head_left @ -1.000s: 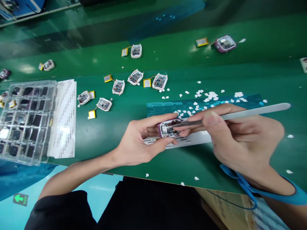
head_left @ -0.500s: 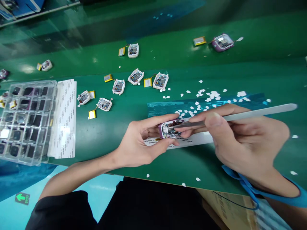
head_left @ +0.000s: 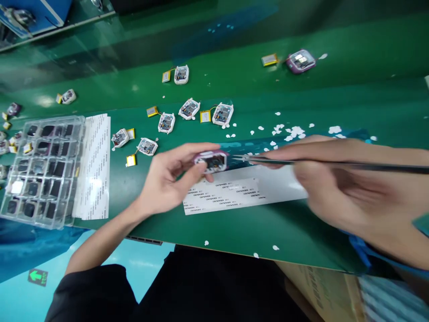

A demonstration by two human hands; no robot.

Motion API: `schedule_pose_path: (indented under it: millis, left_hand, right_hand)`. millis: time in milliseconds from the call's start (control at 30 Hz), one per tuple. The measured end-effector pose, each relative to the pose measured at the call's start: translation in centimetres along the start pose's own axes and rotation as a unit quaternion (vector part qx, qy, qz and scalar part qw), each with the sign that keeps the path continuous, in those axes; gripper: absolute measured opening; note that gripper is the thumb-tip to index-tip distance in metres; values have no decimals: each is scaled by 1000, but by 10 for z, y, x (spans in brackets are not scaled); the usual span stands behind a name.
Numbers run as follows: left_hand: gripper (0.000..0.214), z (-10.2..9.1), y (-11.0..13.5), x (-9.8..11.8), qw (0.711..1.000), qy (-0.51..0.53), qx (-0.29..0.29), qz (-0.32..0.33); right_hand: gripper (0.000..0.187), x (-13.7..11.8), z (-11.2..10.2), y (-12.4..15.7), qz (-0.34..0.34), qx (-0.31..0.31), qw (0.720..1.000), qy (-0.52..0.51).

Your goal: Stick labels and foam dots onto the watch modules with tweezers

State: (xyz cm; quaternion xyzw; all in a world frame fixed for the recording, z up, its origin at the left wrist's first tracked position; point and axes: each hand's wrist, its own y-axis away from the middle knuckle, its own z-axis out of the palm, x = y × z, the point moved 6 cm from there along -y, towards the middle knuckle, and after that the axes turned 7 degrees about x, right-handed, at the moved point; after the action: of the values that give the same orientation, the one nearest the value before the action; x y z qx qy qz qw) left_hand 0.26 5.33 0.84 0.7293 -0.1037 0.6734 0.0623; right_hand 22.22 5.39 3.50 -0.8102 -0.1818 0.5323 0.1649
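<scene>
- While the left hand (head_left: 164, 179) pinches a small purple-edged device (head_left: 212, 161) by its rim, raised just above the green bench (head_left: 234, 232) near the middle, the right hand (head_left: 351, 188) is closed around a pair of steel tweezers (head_left: 301, 162), whose narrow tips sit just beside the device's right edge; I cannot tell if they touch.
- That device looks light and rigid, a plastic shell with a bare circuit board showing inside. I'd judge the innards fragile, so the outer edges, where the fingers sit now, seem the safe place to hold it.
- The tweezers look thin, stiff and springy; the hand grips them about mid-length, though blur hides the fingers' exact placing.
- Under both hands lies a white backing sheet (head_left: 248, 190) with rows of small printed words, too small and upside down to read.
- To the left, a similar printed strip (head_left: 97, 165) lies beside a clear compartment tray (head_left: 40, 172) of dark parts.
- Farther off, white-cased units with yellow batteries (head_left: 205, 116) on wires lie scattered, among white paper dots (head_left: 295, 131).
- No brand can be made out anywhere.
</scene>
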Motion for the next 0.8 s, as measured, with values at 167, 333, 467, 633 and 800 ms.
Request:
schedule_pose_path:
  millis: [167,333,467,633,800]
  left_hand:
    - [17,-16,-2,12,978,-163,-81,102]
    - [23,-2,6,3,908,-329,-149,211]
    - [25,2,8,-6,891,-368,-158,214]
    - [26,4,10,-7,862,-411,-162,248]
    - [26,9,10,-9,830,-453,-178,273]
  right_hand:
    - [21,15,30,-6,-77,-158,984,13]
    - [22,33,35,-3,-52,-171,984,3]
    - [22,38,30,-4,-37,-180,983,-3]
    - [23,39,31,-3,-57,-193,980,5]
    - [51,23,33,2,-179,-189,966,7]
